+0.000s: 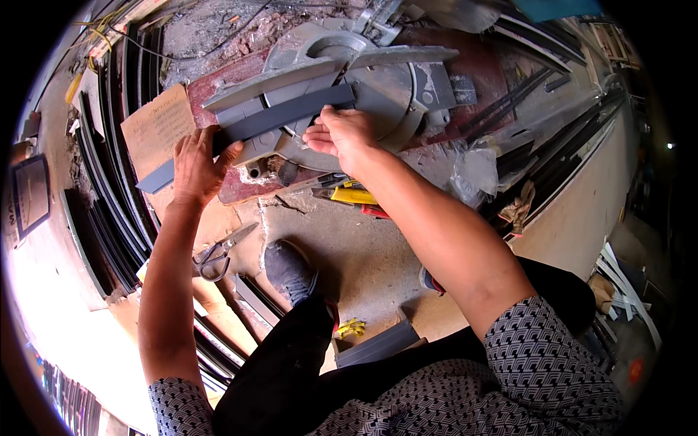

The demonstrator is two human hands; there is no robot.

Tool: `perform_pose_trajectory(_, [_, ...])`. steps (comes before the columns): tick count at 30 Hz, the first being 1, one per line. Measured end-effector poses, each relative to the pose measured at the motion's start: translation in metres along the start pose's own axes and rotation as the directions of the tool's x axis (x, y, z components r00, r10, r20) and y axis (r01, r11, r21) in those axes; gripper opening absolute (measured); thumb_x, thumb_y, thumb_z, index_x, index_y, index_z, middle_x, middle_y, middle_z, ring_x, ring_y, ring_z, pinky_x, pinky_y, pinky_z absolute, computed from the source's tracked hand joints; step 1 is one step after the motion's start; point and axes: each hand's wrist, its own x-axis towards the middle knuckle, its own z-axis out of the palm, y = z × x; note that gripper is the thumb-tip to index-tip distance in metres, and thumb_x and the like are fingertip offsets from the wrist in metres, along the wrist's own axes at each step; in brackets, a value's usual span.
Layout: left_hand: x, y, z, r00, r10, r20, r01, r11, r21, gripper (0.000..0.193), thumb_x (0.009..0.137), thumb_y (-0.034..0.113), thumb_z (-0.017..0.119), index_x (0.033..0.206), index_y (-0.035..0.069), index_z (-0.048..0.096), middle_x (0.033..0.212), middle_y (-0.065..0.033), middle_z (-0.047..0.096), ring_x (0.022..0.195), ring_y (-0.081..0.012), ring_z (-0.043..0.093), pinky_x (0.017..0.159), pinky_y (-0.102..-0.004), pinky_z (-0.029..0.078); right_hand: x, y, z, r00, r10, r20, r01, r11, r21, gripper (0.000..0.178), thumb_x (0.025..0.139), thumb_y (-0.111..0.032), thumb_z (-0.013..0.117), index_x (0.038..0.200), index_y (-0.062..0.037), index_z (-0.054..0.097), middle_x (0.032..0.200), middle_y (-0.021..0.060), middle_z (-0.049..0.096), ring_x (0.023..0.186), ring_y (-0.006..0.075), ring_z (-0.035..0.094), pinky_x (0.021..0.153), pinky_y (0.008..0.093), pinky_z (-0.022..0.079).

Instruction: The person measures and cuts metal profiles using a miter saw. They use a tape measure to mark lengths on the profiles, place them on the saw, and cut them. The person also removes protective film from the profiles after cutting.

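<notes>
Holding grey strip (275,119), clear plastic (476,173) at right

From the person's head, one fisheye view looks down past the black-and-white patterned cloth shirt (429,396) at the bare left hand (195,164) and bare right hand (347,138) nearby.

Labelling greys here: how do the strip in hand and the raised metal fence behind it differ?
Shade: the grey strip is dark; the metal fence is paler.
Contact: the left hand holds the grey strip, with the right hand near its right end; neither hand touches the metal fence.
Shared: both are long and narrow.
</notes>
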Motion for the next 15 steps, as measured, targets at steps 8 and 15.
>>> perform_pose_trajectory(8, [0.016,-0.013,-0.003,0.999,0.031,0.025,-0.030,0.999,-0.043,0.062,0.096,0.057,0.064,0.124,0.002,0.062,0.111,-0.0218,0.066,0.106,-0.0422,0.062,0.094,-0.0487,0.048,0.012,-0.001,0.004,0.998,-0.056,0.015,0.055,0.998,0.017,0.028,0.108,-0.025,0.054,0.100,0.0011,0.058,0.086,0.0157,0.071,0.072,0.0249,0.074,0.064,0.0342,0.065])
perform_pose_trajectory(15, [0.032,-0.019,-0.002,0.999,0.037,0.011,-0.035,0.996,-0.088,0.062,0.095,0.060,0.065,0.115,0.002,0.064,0.104,-0.0202,0.068,0.101,-0.0418,0.065,0.089,-0.0485,0.051,0.008,0.004,0.002,0.992,-0.118,0.055,0.118,0.993,-0.005,0.024,0.106,-0.024,0.059,0.099,-0.0008,0.059,0.087,0.0132,0.071,0.073,0.0224,0.074,0.066,0.0331,0.064])
